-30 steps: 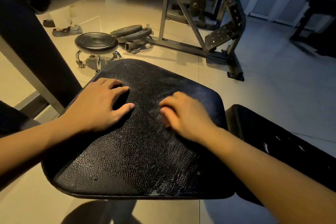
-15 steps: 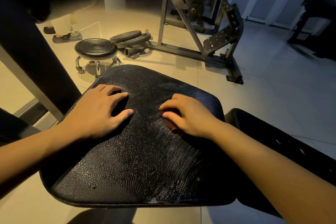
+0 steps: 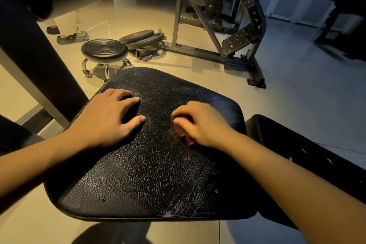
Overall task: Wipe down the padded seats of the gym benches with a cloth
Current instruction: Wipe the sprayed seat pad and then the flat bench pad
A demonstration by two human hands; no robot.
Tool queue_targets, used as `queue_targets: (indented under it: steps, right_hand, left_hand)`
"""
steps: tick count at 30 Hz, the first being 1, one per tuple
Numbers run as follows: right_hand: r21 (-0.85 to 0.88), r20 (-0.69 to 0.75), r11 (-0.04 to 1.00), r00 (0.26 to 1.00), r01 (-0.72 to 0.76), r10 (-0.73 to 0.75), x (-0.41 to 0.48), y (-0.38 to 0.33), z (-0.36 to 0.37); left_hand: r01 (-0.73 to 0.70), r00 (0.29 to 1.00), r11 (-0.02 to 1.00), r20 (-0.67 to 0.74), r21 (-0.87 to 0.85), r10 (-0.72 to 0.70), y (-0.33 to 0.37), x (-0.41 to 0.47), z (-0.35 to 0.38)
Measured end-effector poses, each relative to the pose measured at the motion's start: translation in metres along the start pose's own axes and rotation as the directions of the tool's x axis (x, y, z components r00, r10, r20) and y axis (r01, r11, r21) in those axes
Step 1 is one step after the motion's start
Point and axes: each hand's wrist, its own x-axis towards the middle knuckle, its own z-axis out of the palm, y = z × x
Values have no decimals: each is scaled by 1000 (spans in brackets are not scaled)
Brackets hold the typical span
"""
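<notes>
The padded seat (image 3: 150, 174) fills the near middle of the scene, a black, crackled cushion, narrower at its far end and wider toward the person. Pale scuffed streaks mark its near right corner. The left hand (image 3: 107, 119) lies palm down on the far left part of the seat, fingers straight and a little spread, thumb pointing right. The right hand (image 3: 202, 123) rests on the far right part of the seat, well apart from the left. Its fingers (image 3: 184, 109) are curled in and bunched against the thumb, knuckles up. I cannot tell whether it grips a cloth, since nothing shows under it.

Just beside the seat on the right sits a second black pad (image 3: 297, 144) with a few small tears in its cover. A dark slanted pad on a metal frame (image 3: 29, 45) rises on the left.

On the tiled floor (image 3: 297, 89) beyond the seat stands a low round stool (image 3: 104, 48) with a ridged black top and chrome legs on castors. Just right of it lie stacked weight plates (image 3: 141, 37), touching the base of a grey steel machine (image 3: 198, 25) with a perforated footplate (image 3: 241, 39). Far left, someone's shoes (image 3: 72, 37) stand on the floor.
</notes>
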Motion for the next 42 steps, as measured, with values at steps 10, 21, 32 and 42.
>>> queue_targets:
  steps: [10, 21, 32, 42]
  right_hand:
    - [-39, -148, 952, 944, -305, 296, 33, 42, 4]
    - [-178, -61, 922, 939, -343, 338, 52, 59, -8]
    - [-68, -10, 935, 937, -349, 349, 60, 69, -12]
    - [-6, 1, 941, 941, -337, 337, 74, 63, -20]
  left_hand:
    - [15, 1000, 1000, 26, 19, -16, 2, -1, -1]
    - [13, 1000, 1000, 22, -3, -13, 1, -2, -1]
    - [25, 999, 1000, 36, -16, -24, 4, -4, -2]
    - [25, 999, 1000, 36, -18, -24, 2, -3, -2]
